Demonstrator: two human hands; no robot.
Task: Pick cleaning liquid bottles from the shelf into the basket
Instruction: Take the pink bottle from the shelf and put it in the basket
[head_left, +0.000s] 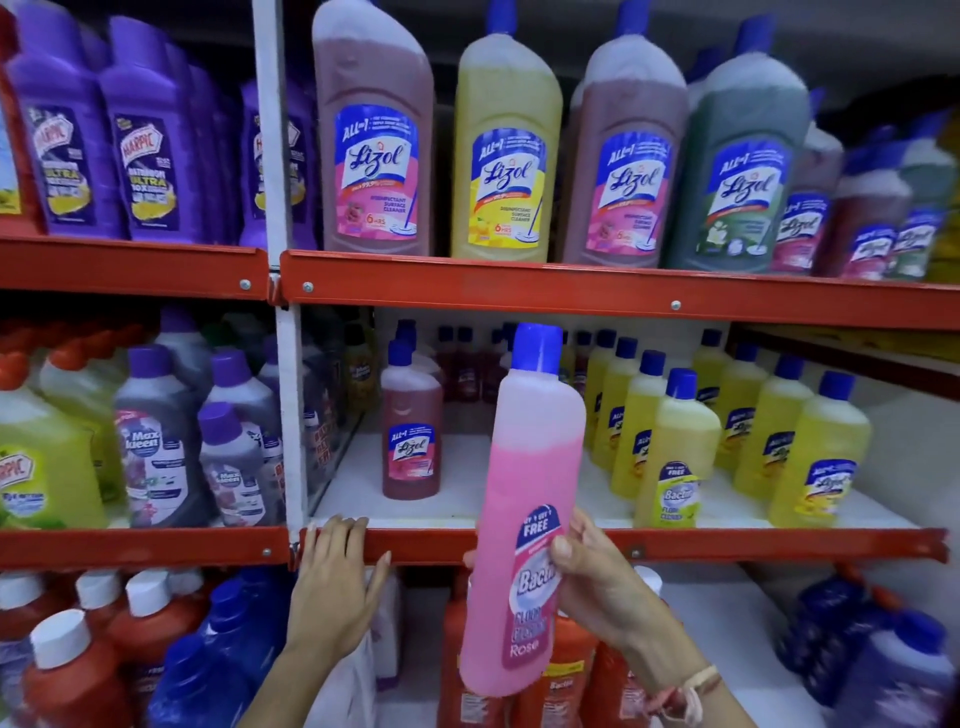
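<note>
My right hand (597, 577) grips a tall pink floor-cleaner bottle (535, 483) with a blue cap, held nearly upright in front of the middle shelf. My left hand (332, 577) rests with spread fingers on the red front rail (727, 545) of that shelf and holds nothing. On the white middle shelf stand a single dark pink Lizol bottle (412, 441) and rows of yellow bottles (675, 457). No basket is in view.
Large Lizol bottles (506, 150) in pink, yellow and green line the top shelf, with purple Harpic bottles (145, 145) to the left. A white upright post (288, 405) divides the bays. Red, blue and purple bottles (104, 649) fill the bottom shelf.
</note>
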